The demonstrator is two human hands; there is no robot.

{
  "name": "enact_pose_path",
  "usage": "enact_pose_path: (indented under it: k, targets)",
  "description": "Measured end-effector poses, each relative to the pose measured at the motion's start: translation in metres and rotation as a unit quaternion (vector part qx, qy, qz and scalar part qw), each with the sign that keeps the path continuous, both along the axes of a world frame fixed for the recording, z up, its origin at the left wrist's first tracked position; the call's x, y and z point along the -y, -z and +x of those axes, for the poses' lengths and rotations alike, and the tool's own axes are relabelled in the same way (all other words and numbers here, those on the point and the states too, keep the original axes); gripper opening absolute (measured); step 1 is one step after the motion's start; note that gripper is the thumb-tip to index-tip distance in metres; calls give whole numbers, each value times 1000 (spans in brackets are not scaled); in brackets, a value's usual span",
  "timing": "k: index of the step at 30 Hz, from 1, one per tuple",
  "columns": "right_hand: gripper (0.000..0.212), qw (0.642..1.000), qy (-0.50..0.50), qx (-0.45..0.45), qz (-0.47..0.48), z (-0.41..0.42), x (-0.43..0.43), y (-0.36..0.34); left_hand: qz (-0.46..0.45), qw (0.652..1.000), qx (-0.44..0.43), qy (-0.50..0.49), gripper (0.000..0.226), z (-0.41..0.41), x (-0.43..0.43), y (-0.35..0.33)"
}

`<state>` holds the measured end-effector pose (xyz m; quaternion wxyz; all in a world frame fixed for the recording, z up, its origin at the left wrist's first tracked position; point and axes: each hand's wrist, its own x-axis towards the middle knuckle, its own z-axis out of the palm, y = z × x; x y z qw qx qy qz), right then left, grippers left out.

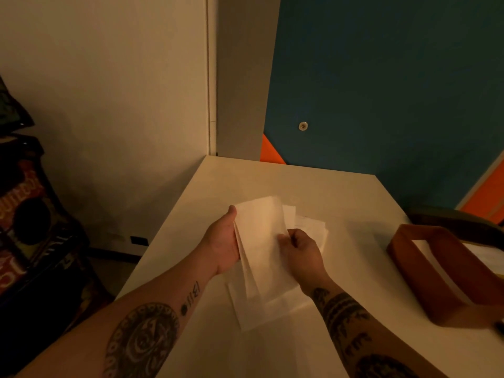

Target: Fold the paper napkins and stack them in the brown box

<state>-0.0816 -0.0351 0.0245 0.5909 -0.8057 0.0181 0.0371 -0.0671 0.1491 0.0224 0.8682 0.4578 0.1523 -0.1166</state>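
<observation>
Filling lower frame, smooth white surface meets cream wall, teal panel; left hand grips, right hand pinches thin napkins; brown box right.

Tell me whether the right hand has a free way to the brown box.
Probably yes: only table shows between the right hand and the brown box on its right. The hand pinches a napkin, though.

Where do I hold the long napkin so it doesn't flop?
Hold it by its two long edges, one hand coming in from each side. Here the left hand holds the left edge and the right hand pinches the right one. The napkin is a long, limp strip, so holding both sides probably keeps it flat.
</observation>
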Motion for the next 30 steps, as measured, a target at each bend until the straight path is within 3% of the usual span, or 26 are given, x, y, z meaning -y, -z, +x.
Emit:
enact_pose_path:
  k: [4, 9, 11, 14, 16, 18, 22, 27, 30]
  targets:
    - [14, 999, -24, 23, -16, -1, -2, -7, 22, 999, 29, 28, 58, -3, 5, -3]
    - [13, 997, -63, 15, 32, -6, 1, -16, 49, 996, 59, -44, 35, 0, 14, 5]
    - [17, 995, -86, 3, 57, -8, 2, -18, 60, 995, 64, -55, 42, 0, 15, 8]
    - [36, 990, -107, -21, 93, -5, 0, -20, 108, 990, 77, -53, 80, 2, 17, 11]
    - [44, 989, -122, -29, 77, -3, -4, -23, 128, 987, 85, -47, 94, 4, 17, 14]
    - [35, 989, -123, -44, 65, -2, -7, -25, 133, 987, 83, -31, 100, 2, 18, 9]
    - [21, 974, -110, -91, 174, 1, -4, -34, 55, 996, 70, 2, 84, 1, 17, 2]
    - [10, 976, -118, -116, 139, 7, 4, -31, 13, 997, 78, 3, 92, 1, 14, 6]
    - [16, 979, -114, -120, 119, 10, 5, -26, 34, 998, 55, -17, 75, 2, 16, 7]
